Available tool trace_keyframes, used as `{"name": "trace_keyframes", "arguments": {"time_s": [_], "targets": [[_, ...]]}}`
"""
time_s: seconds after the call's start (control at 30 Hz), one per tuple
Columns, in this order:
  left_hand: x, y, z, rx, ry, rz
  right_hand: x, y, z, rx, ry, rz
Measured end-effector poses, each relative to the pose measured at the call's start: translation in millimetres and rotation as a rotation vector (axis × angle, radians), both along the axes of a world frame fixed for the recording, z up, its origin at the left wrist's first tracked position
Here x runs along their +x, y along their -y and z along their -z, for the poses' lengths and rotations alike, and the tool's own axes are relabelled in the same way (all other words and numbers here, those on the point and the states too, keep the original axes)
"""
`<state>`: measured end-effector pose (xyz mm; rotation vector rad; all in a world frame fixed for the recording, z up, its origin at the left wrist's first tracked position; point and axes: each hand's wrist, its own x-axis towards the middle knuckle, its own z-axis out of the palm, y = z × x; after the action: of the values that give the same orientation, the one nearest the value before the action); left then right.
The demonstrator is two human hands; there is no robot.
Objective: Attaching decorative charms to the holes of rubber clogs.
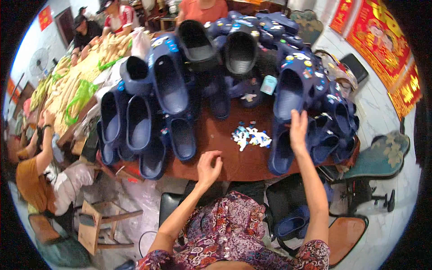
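Observation:
My right hand (299, 130) is at the heel of a navy clog (289, 92) in the right-hand pile, fingers stretched upward and seeming to touch it. Another navy clog (280, 150) lies just below, toward the table's front edge. My left hand (209, 167) rests over the front of the brown table (216, 139), fingers loosely bent and thumb apart, with nothing seen in it. Between the hands, a small heap of white and blue shoe charms (250, 136) lies on the cloth. The nearest shoe to my left hand is a navy clog (183, 139).
Stacked clogs (168, 81) rise along the left and back, with a pale blue tag (269, 84) hanging among them. A black chair (288, 198) stands at front right, a wooden stool (101, 225) at lower left. Other people work by a yellowish heap (76, 94) at far left.

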<state>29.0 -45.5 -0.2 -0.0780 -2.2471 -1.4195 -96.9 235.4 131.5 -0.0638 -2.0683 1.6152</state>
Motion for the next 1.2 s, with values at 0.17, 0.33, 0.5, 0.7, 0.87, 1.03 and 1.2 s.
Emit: {"name": "trace_keyframes", "arguments": {"time_s": [0.17, 0.33, 0.5, 0.7, 0.87, 1.03, 1.2], "targets": [[4.4, -0.8, 11.9, -0.181, -0.162, 0.119, -82.0, -50.8, -7.5, 0.138, -0.076, 0.123], [6.6, 2.9, 21.5, -0.174, -0.183, 0.124, -142.0, -58.8, -28.3, -0.011, 0.028, 0.039], [6.1, 3.5, 20.2, -0.166, -0.207, 0.119, -161.7, -52.7, -16.1, -0.343, 0.114, 0.035], [6.2, 5.2, 23.1, -0.187, -0.207, 0.105, -159.0, -35.7, 2.5, -0.183, -0.058, 0.023], [5.7, 1.0, 18.5, -0.2, -0.203, 0.129, -167.8, -53.4, 24.1, -0.153, 0.04, 0.124], [10.8, 2.9, 14.6, -0.203, -0.19, 0.095, -151.6, -43.7, 25.2, -0.224, 0.071, 0.117], [10.5, 0.8, 15.6, -0.205, -0.191, 0.1, -126.1, -51.3, 28.2, -0.05, 0.105, 0.127]]}}
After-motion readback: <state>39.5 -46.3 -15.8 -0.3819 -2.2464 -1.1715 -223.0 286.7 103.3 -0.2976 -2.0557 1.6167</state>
